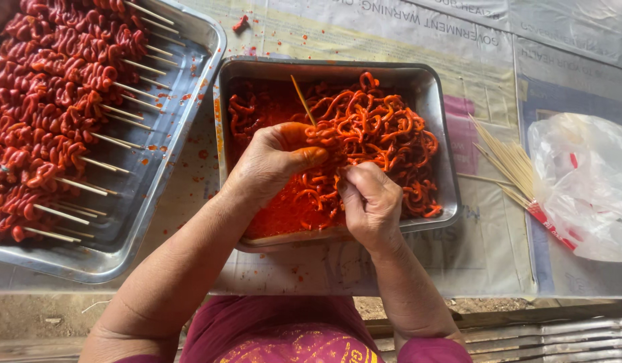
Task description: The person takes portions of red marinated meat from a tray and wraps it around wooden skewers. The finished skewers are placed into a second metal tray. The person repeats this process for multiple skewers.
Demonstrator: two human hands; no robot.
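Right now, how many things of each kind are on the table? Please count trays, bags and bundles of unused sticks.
Metal trays: 2, one with finished skewers, one with loose red-orange strips
Plastic bags: 1
Bundles of unused sticks: 1
Total: 4

Skewer tray [190,101] left of strip tray [432,101]

left hand [274,161]: bare, no ring or glove, fingers smeared with orange-red sauce
right hand [371,205]: bare, no ring, no watch at the wrist below it
forearms: bare from wrist to elbow, no sleeves reaching them
magenta cloth garment [284,333]: behind the wrists, covers the torso, with yellow and orange patterned print at the front
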